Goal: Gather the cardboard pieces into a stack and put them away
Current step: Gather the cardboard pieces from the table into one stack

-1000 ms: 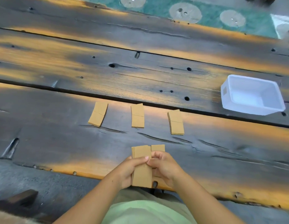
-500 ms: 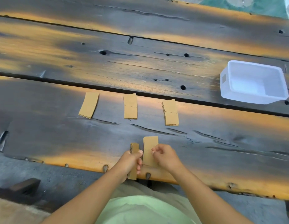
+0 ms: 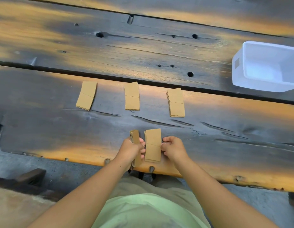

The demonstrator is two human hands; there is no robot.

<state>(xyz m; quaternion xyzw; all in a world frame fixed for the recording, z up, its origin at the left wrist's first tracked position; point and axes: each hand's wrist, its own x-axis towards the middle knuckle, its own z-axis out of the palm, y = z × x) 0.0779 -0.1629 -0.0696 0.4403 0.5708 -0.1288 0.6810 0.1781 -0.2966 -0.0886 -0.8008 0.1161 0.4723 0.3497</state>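
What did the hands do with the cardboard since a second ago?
One bundle held in both hands was split in two. The left hand now grips a bundle on edge; the right hand holds a flat pile on the wooden table, the two slightly apart. The three cardboard piles in a row and the white bin have not moved on the table.

Soft, even daylight falls on the dark worktop, whose planks carry a dull bluish sheen between warm orange patches, with no hard shadows. The white bin at the right edge is bright, nearly washed out inside. The wide lens bows the plank seams, and focus stays fairly sharp, softening slightly toward the corners.
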